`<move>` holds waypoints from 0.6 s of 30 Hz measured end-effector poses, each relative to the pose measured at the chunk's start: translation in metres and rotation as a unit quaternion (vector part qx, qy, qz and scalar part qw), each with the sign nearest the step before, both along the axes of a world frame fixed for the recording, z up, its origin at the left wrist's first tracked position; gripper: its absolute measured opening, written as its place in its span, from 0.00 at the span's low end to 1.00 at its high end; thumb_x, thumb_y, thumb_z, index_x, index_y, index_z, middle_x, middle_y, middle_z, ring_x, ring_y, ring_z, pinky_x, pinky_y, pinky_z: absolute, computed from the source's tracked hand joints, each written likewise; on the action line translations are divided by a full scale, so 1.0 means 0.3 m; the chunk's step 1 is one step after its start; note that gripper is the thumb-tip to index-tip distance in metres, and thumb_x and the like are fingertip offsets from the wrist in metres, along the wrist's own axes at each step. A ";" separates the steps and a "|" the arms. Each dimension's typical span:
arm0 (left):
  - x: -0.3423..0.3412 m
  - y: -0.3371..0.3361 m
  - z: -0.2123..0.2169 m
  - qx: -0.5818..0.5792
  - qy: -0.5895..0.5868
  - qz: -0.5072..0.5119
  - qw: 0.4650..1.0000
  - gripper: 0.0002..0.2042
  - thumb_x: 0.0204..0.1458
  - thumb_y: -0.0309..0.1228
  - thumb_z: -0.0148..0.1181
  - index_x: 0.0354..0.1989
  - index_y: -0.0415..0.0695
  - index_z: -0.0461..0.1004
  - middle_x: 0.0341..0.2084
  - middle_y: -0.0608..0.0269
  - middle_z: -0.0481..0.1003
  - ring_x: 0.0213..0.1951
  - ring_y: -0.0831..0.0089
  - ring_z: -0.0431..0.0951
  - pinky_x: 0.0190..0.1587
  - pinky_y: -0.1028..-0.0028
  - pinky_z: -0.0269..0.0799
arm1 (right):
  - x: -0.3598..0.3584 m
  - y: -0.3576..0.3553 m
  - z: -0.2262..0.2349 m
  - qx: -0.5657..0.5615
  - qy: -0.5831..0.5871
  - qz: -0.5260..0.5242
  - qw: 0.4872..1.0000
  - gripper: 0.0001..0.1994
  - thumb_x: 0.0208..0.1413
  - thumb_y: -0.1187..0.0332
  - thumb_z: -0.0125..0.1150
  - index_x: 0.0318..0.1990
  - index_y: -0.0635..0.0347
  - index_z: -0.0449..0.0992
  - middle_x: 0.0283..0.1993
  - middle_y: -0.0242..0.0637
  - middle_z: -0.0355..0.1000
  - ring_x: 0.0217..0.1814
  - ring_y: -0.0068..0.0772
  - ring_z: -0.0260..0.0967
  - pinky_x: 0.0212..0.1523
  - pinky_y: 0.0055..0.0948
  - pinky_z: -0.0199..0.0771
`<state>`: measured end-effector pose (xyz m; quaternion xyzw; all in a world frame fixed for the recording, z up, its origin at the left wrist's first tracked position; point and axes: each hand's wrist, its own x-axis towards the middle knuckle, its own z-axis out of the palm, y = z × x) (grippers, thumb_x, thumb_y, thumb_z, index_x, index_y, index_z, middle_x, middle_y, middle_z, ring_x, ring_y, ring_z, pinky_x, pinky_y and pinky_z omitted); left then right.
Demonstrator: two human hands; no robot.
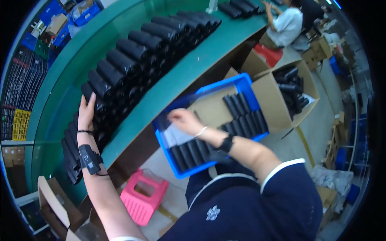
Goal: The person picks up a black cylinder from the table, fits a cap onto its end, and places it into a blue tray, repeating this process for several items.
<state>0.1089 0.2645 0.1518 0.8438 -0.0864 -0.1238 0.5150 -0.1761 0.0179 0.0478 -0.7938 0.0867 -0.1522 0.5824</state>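
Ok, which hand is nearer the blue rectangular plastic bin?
Right: the right hand is over the bin. The left hand is farther off, to the bin's left, at the pile of black cylinders on the green bench.

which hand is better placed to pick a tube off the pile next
Left, most likely: the left hand is right at the pile, touching it, while the right hand is over the blue bin, farther away. Blur hides whether the right hand holds anything.
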 end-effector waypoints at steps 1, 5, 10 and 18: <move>-0.015 0.012 0.002 0.024 -0.015 0.030 0.999 0.40 0.55 0.44 0.60 0.65 0.27 0.49 0.59 0.38 0.62 0.58 0.61 0.66 0.59 0.70 0.60 | -0.134 -0.064 -0.124 -0.042 0.129 0.008 0.991 0.06 0.51 0.70 0.57 0.33 0.62 0.76 0.30 0.41 0.74 0.34 0.35 0.73 0.36 0.32 0.73; -0.125 0.010 -0.018 0.074 -0.287 0.142 0.945 0.26 0.56 0.38 0.60 0.58 0.33 0.63 0.45 0.51 0.70 0.47 0.68 0.70 0.51 0.71 0.65 | -0.544 -0.333 -0.532 -0.142 0.428 -0.035 0.892 0.08 0.46 0.64 0.60 0.27 0.57 0.80 0.30 0.43 0.77 0.34 0.38 0.77 0.38 0.35 0.76; -0.592 -0.158 -0.158 -0.041 -0.242 0.071 0.967 0.11 0.56 0.24 0.55 0.47 0.39 0.70 0.44 0.61 0.71 0.46 0.73 0.70 0.52 0.73 0.65 | -0.661 -0.617 -0.791 -0.209 0.534 -0.202 0.794 0.13 0.52 0.66 0.51 0.30 0.63 0.80 0.35 0.55 0.75 0.42 0.54 0.74 0.45 0.45 0.75; -1.093 -0.422 -0.568 -0.050 0.176 -0.030 0.983 0.05 0.57 0.24 0.57 0.40 0.39 0.75 0.31 0.70 0.74 0.33 0.84 0.71 0.36 0.83 0.67 | -0.270 -0.454 -1.001 -0.166 0.546 0.032 0.821 0.21 0.51 0.63 0.60 0.53 0.59 0.69 0.51 0.51 0.72 0.54 0.51 0.71 0.55 0.43 0.69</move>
